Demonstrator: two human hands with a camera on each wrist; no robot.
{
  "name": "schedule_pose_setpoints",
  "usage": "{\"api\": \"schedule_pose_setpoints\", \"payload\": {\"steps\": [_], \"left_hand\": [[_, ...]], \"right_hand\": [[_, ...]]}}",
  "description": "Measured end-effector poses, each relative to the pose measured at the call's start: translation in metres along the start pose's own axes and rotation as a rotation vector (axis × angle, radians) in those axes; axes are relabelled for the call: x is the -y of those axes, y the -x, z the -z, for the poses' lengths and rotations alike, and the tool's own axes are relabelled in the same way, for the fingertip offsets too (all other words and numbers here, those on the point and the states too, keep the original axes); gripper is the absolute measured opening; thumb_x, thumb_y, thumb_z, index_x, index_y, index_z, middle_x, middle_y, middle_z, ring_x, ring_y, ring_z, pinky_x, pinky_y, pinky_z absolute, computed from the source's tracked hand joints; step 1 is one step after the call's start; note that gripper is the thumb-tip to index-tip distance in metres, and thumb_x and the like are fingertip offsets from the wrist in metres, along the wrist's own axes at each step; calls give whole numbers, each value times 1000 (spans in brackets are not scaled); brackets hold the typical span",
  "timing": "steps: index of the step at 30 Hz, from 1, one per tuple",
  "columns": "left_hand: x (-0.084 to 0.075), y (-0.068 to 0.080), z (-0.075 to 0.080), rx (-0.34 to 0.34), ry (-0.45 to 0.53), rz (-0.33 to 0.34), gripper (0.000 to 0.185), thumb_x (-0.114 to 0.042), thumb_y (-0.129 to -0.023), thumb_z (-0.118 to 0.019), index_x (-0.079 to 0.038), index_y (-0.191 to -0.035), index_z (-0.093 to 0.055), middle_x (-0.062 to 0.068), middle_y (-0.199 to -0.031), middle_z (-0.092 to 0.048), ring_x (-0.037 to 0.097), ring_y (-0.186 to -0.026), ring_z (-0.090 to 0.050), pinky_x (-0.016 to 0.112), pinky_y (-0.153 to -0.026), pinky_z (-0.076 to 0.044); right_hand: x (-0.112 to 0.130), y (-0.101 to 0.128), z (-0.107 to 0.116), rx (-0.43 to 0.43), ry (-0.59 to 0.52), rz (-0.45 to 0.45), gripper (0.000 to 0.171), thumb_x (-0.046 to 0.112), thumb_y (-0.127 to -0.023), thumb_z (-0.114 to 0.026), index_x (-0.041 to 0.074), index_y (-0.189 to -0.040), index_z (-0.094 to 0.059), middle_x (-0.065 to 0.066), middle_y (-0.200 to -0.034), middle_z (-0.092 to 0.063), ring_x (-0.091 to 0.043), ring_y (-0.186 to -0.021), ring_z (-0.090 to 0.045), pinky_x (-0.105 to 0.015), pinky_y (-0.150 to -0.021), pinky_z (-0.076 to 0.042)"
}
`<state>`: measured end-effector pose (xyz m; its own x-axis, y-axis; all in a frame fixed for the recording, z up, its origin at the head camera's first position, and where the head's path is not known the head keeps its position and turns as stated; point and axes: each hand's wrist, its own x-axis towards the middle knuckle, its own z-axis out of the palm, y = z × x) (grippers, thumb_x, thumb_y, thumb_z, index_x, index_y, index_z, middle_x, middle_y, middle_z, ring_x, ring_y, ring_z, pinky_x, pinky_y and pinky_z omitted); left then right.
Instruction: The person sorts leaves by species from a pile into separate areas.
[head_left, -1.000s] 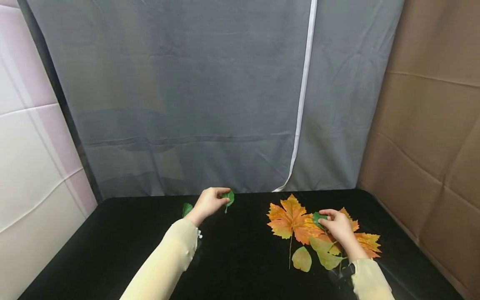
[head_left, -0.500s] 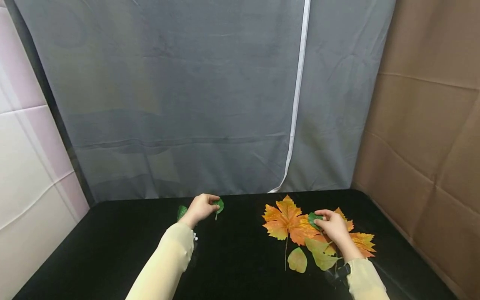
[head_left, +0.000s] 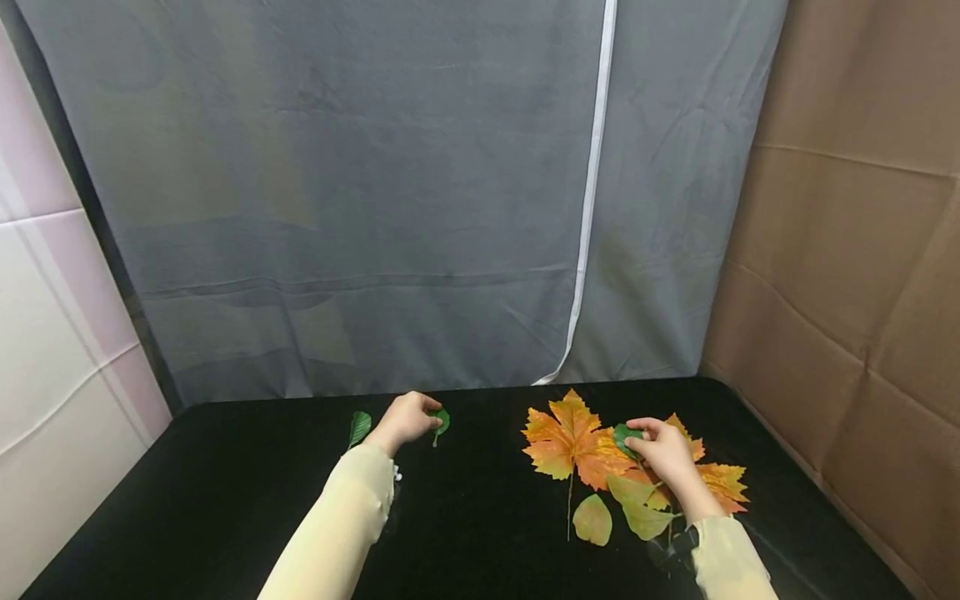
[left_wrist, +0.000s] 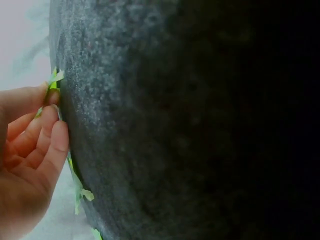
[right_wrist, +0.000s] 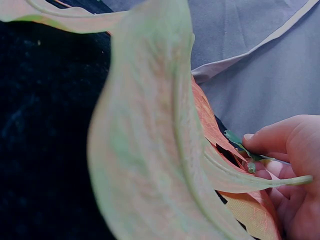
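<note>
I'm pinching one small green leaf (head_left: 441, 419) in my left hand (head_left: 406, 417) low over the black table (head_left: 187, 500), while my right hand (head_left: 663, 451) is gripping another green leaf (head_left: 621, 435) atop the orange maple leaves (head_left: 572, 438).

So in my left hand (head_left: 405, 419) I've got a small dark green leaf (head_left: 441, 421), pinched at its edge between thumb and fingertips, little stem poking down toward the black surface (head_left: 465, 517). It's just off the surface, near the back edge. My right hand (head_left: 663, 454) is pinching another small dark green leaf (head_left: 624, 437), about the same size and shape, oval-ish and smooth. That one sits right on top of the big orange maple leaf (head_left: 570, 442), at its right side, and my thumb and fingers cover part of it.
</note>
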<state>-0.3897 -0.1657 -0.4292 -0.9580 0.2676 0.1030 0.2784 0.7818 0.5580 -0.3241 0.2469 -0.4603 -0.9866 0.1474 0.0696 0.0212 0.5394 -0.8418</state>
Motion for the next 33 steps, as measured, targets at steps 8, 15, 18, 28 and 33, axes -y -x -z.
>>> {"api": "schedule_pose_setpoints", "payload": {"steps": [8,15,18,28,33], "left_hand": [[-5,0,-1,3,-65,32,28,-9,-81,-73,0,-107,-73,15,-109,-70,34,-107,-62,46,-90,-47],[-6,-1,-4,-2,-104,51,28,-10,-80,-75,-2,-106,-74,15,-108,-70,35,-106,-62,45,-91,-47],[-6,-1,-5,2,-108,48,28,-10,-79,-76,-1,-105,-74,15,-108,-70,35,-105,-62,45,-90,-47],[-8,9,4,74,-113,205,43,-29,-82,-77,-19,-123,-69,2,-74,-71,20,-75,-66,45,-70,-48],[-12,18,7,137,-73,271,55,-35,-84,-75,-25,-136,-59,-3,-63,-62,13,-59,-60,37,-62,-40]], "right_hand": [[-1,0,0,4,-15,-6,34,8,-87,-67,-5,-118,-62,-4,-66,-49,-16,-49,-48,-28,-45,-42],[-1,-1,-1,-3,-7,-5,34,8,-87,-67,-5,-117,-63,-4,-67,-50,-16,-52,-49,-28,-47,-43],[-1,-1,0,-2,-5,0,34,8,-87,-67,-5,-117,-62,-4,-68,-50,-16,-52,-49,-28,-47,-43],[1,1,-1,8,-30,2,34,8,-88,-67,-5,-119,-62,-5,-70,-51,-16,-52,-49,-28,-46,-43],[-1,2,0,10,-38,1,32,9,-89,-66,-2,-119,-64,-5,-72,-53,-16,-55,-51,-29,-48,-44]]}}
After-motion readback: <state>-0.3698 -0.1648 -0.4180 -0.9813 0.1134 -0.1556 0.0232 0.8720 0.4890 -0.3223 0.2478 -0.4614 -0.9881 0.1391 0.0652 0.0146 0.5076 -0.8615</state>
